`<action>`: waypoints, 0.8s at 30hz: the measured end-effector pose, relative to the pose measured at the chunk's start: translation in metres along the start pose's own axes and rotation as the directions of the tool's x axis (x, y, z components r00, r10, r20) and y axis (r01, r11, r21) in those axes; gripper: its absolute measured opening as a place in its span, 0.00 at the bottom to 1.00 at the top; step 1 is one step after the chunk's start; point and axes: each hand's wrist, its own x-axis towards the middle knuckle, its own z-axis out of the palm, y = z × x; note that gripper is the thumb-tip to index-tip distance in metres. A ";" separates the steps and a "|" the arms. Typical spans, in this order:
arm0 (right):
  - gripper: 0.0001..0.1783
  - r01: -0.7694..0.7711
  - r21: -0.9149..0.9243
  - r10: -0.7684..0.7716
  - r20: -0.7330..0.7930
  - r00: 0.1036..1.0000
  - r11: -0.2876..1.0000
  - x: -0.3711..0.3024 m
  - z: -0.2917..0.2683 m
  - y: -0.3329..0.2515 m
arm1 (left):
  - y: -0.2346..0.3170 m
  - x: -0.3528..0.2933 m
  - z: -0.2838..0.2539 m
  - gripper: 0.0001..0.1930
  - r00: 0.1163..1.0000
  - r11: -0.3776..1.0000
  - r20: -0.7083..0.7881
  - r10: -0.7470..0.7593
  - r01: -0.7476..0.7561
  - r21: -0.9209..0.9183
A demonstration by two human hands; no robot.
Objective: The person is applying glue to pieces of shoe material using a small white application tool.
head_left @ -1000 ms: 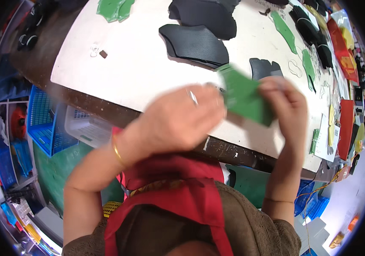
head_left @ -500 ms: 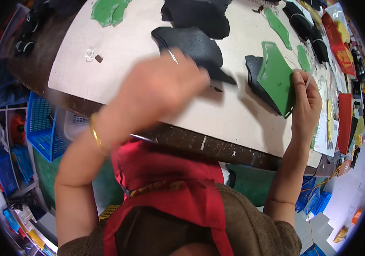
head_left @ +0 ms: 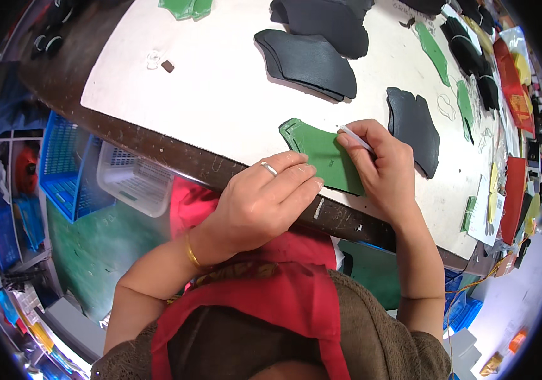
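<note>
A flat green template (head_left: 331, 158) with slots near its left corner lies at the table's near edge. My left hand (head_left: 261, 199) rests on its left part, fingers stretched out and pressing it down. A thin dark edge shows along its lower side; what lies beneath is hidden. Between thumb and fingers of my right hand (head_left: 388, 168) is a slim white pen (head_left: 355, 137), its tip by the template's upper right edge. Right of that hand lies a small stack of black leather-like pieces (head_left: 415, 133). Another black stack (head_left: 309, 63) sits farther back.
More black pieces (head_left: 331, 28) lie at the back. Green templates (head_left: 434, 54) are on the right, near dark rolled bundles (head_left: 464, 47) and a red folder (head_left: 512, 190). Below the dark table edge (head_left: 176, 161) at left stand a blue basket (head_left: 62, 183) and a clear basket (head_left: 138, 180).
The green template has moved left and nearer, off the right black stack, and now lies flat. My left hand came down onto it; my right hand moved left with the pen.
</note>
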 end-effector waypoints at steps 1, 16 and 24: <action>0.08 0.000 -0.001 0.000 0.001 1.000 1.000 -0.001 0.001 0.000 | 0.000 -0.001 0.001 0.14 1.000 1.000 0.001 0.001 -0.001 -0.002; 0.05 0.034 -0.052 -0.036 -0.042 0.998 0.998 -0.006 0.004 0.000 | 0.001 -0.004 0.003 0.16 0.999 1.000 0.032 0.004 -0.005 0.027; 0.08 0.070 -0.131 -0.076 -0.045 0.996 0.989 0.002 0.001 -0.009 | 0.007 0.008 -0.003 0.17 0.995 0.997 0.096 -0.016 0.008 0.082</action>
